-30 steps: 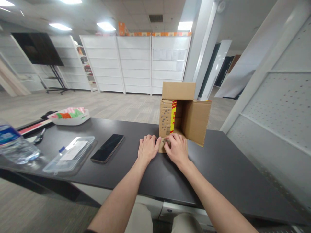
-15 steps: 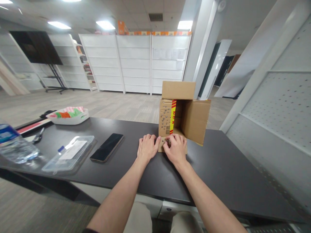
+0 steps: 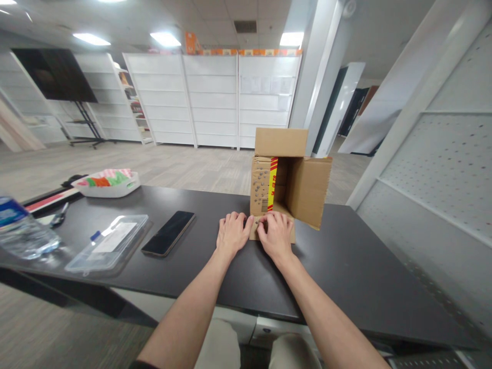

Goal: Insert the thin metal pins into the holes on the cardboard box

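A cardboard box (image 3: 284, 179) stands with its opening toward me. Its top flap (image 3: 281, 142) is raised and its right flap (image 3: 310, 192) swings outward. Small dark grey spots and a red-and-yellow tape strip (image 3: 272, 183) mark the left flap (image 3: 259, 179). The lower flap (image 3: 254, 233) lies forward on the table. My left hand (image 3: 232, 233) lies beside that flap, fingers apart, its thumb at the left edge. My right hand (image 3: 277, 233) is over the lower flap, thumb and fingers pinched together near small dark spots; anything between them is hidden.
On the dark table (image 3: 334, 266) lie a black phone (image 3: 169, 233), a clear plastic case (image 3: 109, 243) and a water bottle (image 3: 25, 230) to the left. Farther back sits a white basket (image 3: 111, 190) with colourful contents. A perforated panel (image 3: 446, 169) rises at the right.
The view has shifted very slightly. Both hands stay at the lower flap, with hardly any visible movement, and the box keeps its place.
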`<state>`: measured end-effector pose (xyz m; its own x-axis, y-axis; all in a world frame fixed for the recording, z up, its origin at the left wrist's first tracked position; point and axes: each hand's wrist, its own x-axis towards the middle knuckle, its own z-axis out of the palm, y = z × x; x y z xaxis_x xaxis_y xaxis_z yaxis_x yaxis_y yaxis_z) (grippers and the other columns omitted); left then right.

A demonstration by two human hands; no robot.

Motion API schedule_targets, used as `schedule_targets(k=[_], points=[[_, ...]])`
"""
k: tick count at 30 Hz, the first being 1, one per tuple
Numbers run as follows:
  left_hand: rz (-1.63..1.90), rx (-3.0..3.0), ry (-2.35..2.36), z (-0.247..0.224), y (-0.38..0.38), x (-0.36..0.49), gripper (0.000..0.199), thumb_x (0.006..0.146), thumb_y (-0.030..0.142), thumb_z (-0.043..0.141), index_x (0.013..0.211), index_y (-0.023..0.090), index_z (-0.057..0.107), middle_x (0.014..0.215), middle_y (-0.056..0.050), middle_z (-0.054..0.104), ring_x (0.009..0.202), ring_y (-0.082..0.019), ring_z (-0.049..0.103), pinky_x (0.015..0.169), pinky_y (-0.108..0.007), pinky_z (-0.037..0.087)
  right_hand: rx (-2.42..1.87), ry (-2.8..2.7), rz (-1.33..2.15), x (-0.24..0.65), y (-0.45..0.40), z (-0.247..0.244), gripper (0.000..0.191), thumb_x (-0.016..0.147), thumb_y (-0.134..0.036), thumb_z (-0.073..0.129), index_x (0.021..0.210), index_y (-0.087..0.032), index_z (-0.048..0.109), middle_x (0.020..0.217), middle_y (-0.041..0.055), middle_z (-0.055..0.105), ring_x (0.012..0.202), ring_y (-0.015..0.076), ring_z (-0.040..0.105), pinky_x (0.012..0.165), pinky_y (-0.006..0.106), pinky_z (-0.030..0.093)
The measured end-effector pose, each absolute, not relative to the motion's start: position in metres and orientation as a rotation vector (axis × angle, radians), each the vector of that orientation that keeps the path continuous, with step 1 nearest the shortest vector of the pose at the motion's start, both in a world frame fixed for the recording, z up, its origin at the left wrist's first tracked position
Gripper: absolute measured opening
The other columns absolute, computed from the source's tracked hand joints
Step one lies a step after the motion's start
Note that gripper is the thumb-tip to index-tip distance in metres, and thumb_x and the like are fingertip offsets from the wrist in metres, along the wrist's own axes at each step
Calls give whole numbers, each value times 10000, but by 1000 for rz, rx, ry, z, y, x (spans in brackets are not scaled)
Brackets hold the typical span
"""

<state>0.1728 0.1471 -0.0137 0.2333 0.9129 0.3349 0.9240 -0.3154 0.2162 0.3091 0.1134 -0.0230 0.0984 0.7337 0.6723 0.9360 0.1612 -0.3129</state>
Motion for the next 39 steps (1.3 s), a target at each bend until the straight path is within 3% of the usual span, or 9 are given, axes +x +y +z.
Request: schedule_targets(k=[13,27,39], points=[[-633,-2455,-1820,-14,147,172,530,944,532,189,971,210,608,1026,-88,594,1017,-228,503,896,-380,350,-1618,-1708,-324,309,114,-25,90,902,-240,476,862,-198,544,1027,74,607,976,247,466,823,379,285],[-655,-2473,-1808,-14,148,171,537,940,541,186,961,210,608,1011,-88,595,1012,-231,506,891,-385,349,-1517,-1663,-206,308,108,-21,121,924,-255,431,893,-190,528,906,53,642,904,223,525,813,354,269],[-635,-2475,-1823,-11,146,171,525,941,539,193,968,212,604,1011,-87,593,1009,-230,507,886,-384,351,-1296,-1645,7,307,107,-21,147,950,-275,363,948,-189,482,891,74,647,822,210,600,806,358,389]])
